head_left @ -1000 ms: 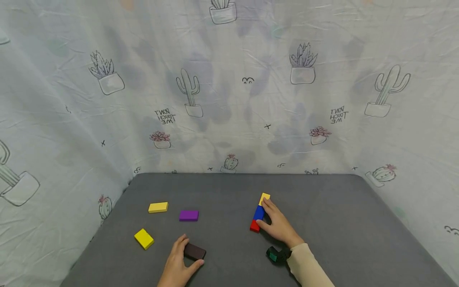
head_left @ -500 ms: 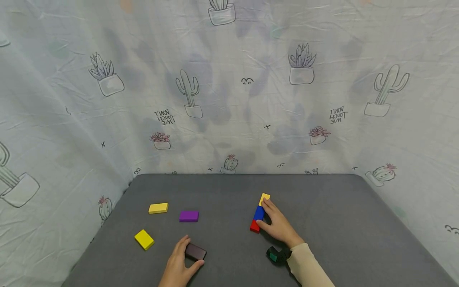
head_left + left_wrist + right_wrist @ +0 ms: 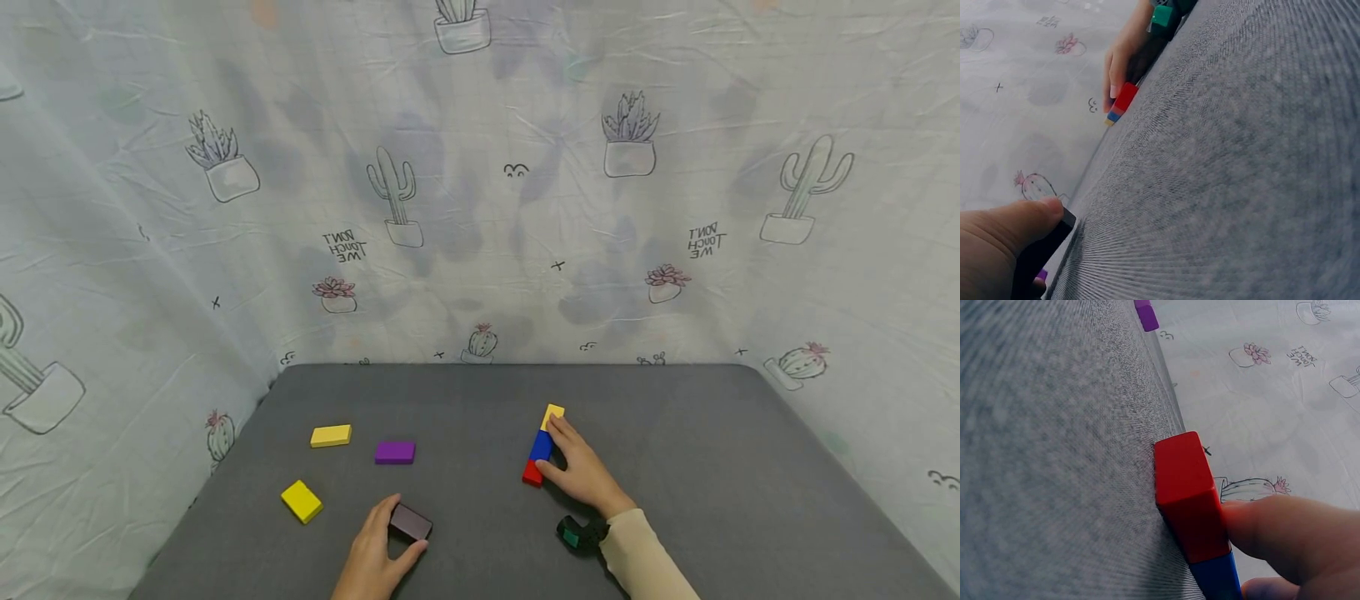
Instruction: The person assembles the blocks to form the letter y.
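My left hand (image 3: 375, 546) pinches a dark brown block (image 3: 411, 522) between thumb and fingers, near the front of the grey table. The block is tilted in the head view; in the left wrist view the thumb lies along its dark edge. My right hand (image 3: 581, 471) rests on a row of three blocks, its thumb and a finger spread along them. The red block (image 3: 1188, 487) is nearest, the blue block (image 3: 541, 446) sits in the middle, and the yellow end block (image 3: 553, 411) is farthest. In the right wrist view the thumb touches the red block's side.
A purple block (image 3: 395, 452), a pale yellow block (image 3: 331, 436) and a bright yellow block (image 3: 302, 502) lie apart on the left of the grey table (image 3: 675, 433). A black wrist device (image 3: 581, 533) sits at my right wrist. Cactus-print cloth (image 3: 480, 208) surrounds the table.
My left hand has tipped the dark brown block, so its upper face shows broader and lighter. My right hand and the row of blocks stay put.
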The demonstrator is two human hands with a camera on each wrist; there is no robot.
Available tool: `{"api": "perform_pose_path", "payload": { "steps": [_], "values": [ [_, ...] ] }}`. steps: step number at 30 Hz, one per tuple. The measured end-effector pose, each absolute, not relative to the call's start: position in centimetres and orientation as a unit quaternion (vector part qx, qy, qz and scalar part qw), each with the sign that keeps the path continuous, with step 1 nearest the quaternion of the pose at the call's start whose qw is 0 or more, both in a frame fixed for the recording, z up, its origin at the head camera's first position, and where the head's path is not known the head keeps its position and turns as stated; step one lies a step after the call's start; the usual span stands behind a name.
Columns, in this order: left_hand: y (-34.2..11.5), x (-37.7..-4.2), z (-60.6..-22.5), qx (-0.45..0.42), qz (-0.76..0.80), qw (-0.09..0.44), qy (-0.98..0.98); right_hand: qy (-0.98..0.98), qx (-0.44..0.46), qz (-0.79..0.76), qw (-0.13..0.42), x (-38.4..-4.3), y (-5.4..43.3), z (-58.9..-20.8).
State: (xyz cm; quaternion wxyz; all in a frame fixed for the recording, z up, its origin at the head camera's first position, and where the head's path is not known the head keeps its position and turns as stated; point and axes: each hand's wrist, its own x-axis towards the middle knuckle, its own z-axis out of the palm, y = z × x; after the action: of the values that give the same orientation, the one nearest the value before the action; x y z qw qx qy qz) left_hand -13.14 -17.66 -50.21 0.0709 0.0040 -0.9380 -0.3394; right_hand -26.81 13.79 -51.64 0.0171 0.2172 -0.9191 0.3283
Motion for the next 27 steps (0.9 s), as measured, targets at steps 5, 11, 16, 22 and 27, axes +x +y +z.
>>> {"api": "perform_pose_path", "payload": {
  "steps": [5, 11, 16, 22, 27],
  "values": [
    [-17.4, -13.3, -50.2, 0.007, -0.344, 0.074, -0.936, -0.919, 0.217, 0.328, 0.021, -26.9, 13.8, -51.6],
    [-17.1, -13.5, -50.1, 0.012, -0.349, 0.076, -0.934, -0.918, 0.223, 0.326, 0.038, -26.8, 13.7, -51.6],
    [-16.8, -14.0, -49.9, 0.013, -0.353, 0.080, -0.932, -0.918, 0.216, 0.330, 0.035, -26.7, 13.7, -51.5],
    [-16.7, -14.6, -49.9, 0.013, -0.351, 0.110, -0.930, -0.920, 0.211, 0.330, 0.022, -26.8, 13.7, -51.4],
    [-16.2, -15.4, -50.2, 0.001, -0.360, 0.126, -0.924, -0.918, 0.216, 0.333, 0.023, -26.9, 13.8, -51.6]
  ]
}}
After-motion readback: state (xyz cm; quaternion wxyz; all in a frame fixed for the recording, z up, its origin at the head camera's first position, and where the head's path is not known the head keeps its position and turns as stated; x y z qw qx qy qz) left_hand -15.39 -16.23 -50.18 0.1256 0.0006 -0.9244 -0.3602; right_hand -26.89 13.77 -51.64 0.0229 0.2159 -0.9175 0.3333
